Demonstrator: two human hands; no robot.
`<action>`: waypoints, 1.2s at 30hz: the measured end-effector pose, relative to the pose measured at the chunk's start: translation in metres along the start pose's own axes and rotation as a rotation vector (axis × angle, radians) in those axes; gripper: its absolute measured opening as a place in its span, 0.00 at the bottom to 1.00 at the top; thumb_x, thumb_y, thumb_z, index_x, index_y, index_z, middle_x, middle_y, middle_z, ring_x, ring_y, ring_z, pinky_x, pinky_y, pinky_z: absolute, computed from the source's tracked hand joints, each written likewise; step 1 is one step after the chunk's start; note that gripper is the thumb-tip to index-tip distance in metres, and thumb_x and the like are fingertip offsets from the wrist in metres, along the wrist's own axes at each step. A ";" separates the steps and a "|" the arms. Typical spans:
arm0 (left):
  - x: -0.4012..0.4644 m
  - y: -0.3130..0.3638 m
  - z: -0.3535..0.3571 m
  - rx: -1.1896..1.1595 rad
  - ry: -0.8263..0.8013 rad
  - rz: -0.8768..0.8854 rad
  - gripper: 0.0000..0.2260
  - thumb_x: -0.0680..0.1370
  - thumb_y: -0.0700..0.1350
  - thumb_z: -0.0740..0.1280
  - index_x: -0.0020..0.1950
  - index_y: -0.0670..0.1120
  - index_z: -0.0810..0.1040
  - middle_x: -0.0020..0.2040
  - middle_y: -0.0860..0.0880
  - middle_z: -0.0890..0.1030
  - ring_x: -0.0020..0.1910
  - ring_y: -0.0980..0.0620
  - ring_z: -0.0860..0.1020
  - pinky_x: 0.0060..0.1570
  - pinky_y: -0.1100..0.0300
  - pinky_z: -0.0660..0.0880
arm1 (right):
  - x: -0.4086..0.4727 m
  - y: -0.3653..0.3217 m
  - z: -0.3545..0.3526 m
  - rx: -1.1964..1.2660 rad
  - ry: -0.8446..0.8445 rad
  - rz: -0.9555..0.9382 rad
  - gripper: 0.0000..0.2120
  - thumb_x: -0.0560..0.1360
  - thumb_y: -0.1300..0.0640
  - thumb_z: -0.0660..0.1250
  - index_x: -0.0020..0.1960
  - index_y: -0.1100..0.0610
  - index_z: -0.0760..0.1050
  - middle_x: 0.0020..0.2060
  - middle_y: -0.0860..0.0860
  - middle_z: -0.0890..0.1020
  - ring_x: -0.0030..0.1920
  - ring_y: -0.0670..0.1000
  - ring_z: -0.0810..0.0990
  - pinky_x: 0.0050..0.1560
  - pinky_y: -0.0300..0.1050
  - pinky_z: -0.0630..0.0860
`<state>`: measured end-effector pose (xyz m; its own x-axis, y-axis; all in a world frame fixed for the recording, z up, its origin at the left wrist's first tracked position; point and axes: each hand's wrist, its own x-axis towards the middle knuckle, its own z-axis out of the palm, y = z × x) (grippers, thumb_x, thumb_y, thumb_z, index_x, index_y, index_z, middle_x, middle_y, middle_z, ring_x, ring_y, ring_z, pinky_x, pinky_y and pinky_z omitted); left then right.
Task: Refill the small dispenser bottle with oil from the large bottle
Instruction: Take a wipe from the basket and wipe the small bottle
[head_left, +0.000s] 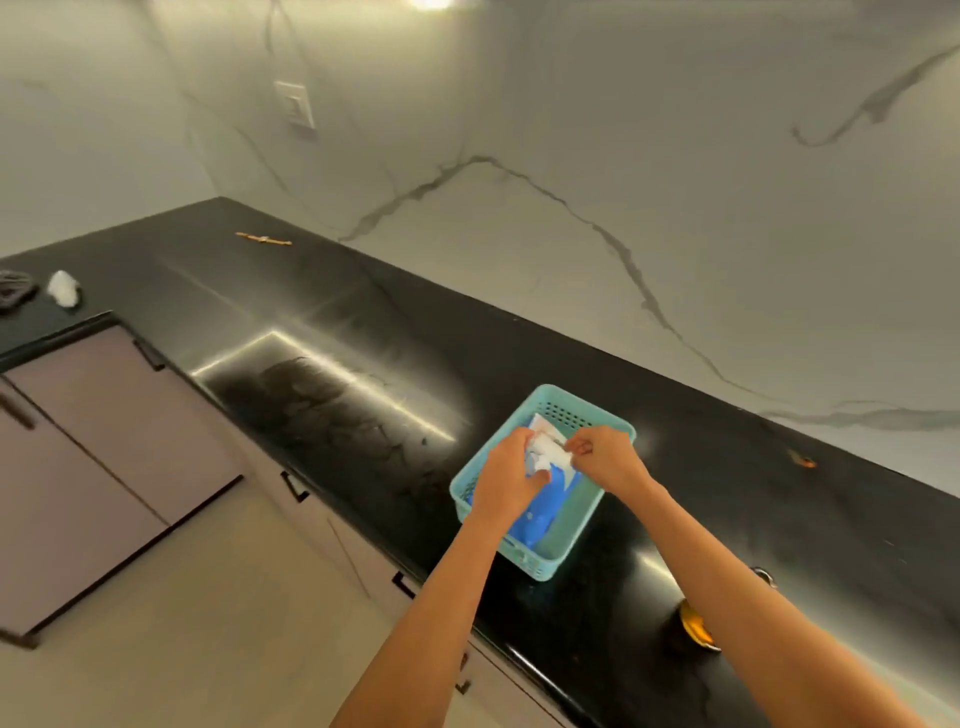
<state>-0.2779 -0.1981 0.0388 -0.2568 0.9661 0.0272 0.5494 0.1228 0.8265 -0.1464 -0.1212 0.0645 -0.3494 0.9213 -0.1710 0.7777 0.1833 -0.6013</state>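
Both hands (550, 457) pinch a white wad (548, 448) — inside the teal basket (571, 540).

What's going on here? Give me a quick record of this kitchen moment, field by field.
setting: black countertop along a marble-look wall
container: teal plastic basket near the counter's front edge
contents: blue packet lying inside the basket
left hand: closed on white material over the basket
right hand: pinching the same white material from the other side
oil bottles: cannot tell; none clearly in view
elsewhere: white crumpled item at far left of the counter
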 end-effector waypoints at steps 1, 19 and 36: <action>0.004 -0.005 0.000 0.013 -0.025 -0.015 0.22 0.73 0.41 0.71 0.65 0.41 0.70 0.61 0.43 0.76 0.61 0.45 0.74 0.58 0.57 0.70 | 0.007 0.001 0.009 -0.019 -0.042 0.002 0.13 0.69 0.69 0.65 0.53 0.64 0.80 0.52 0.58 0.83 0.55 0.56 0.80 0.48 0.37 0.72; 0.039 -0.041 0.018 0.042 -0.166 -0.195 0.22 0.67 0.38 0.76 0.57 0.41 0.71 0.53 0.42 0.80 0.52 0.43 0.80 0.57 0.47 0.77 | 0.032 0.012 0.040 -0.266 -0.056 -0.238 0.10 0.70 0.55 0.71 0.50 0.55 0.80 0.52 0.52 0.72 0.55 0.53 0.68 0.50 0.41 0.67; 0.042 -0.051 0.019 0.128 -0.053 -0.143 0.10 0.72 0.38 0.72 0.50 0.40 0.75 0.47 0.43 0.82 0.46 0.45 0.81 0.54 0.53 0.78 | 0.028 0.000 0.018 0.117 0.016 -0.120 0.06 0.71 0.60 0.71 0.40 0.56 0.74 0.39 0.51 0.79 0.42 0.50 0.77 0.40 0.35 0.68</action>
<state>-0.3017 -0.1590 -0.0132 -0.2993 0.9469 -0.1176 0.6079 0.2842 0.7414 -0.1651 -0.1019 0.0458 -0.4269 0.9007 -0.0803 0.6644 0.2522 -0.7035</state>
